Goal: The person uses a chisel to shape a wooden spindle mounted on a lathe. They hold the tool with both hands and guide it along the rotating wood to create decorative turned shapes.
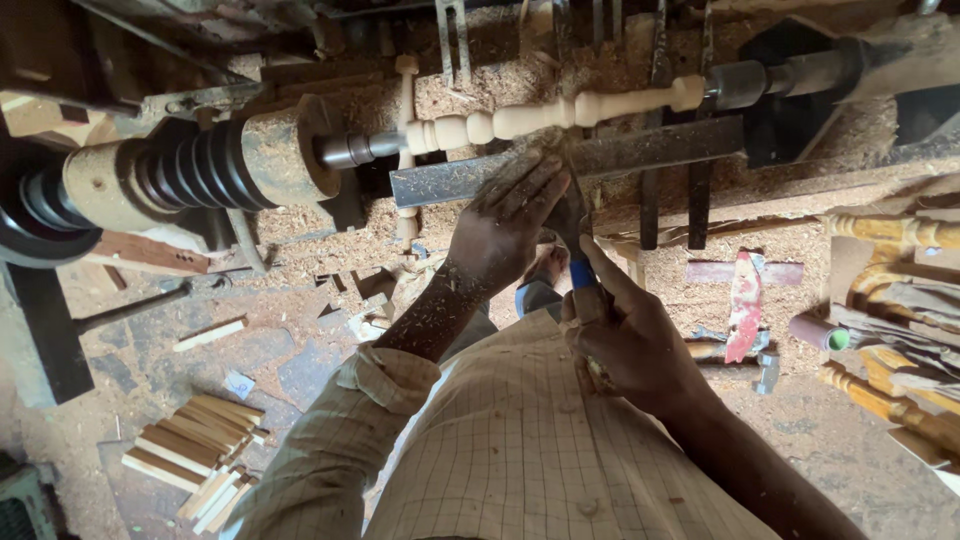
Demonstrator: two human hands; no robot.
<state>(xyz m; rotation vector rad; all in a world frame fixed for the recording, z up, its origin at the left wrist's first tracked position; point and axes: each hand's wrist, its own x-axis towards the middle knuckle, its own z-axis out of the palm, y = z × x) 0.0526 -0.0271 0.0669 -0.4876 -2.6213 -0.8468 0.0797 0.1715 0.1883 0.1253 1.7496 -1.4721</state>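
On the tool rest [560, 160], both hands clamp a stiff, heavy chisel [572, 225]: left hand [505, 220] near the tip, right hand [625, 335] on its handle.

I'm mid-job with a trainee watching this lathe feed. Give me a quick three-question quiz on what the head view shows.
1. True or false: the pale spindle is mounted between the two ends of the lathe.
2. Which hand presses the turning tool down near the metal tool rest? A) left hand B) right hand C) neither
3. Fill in: the loose cut wooden sticks lie on the ____, lower left in the view.

Key
1. True.
2. A: the left hand covers the blade end; the right hand has its grip closed on the handle, which has a blue band.
3. Floor.
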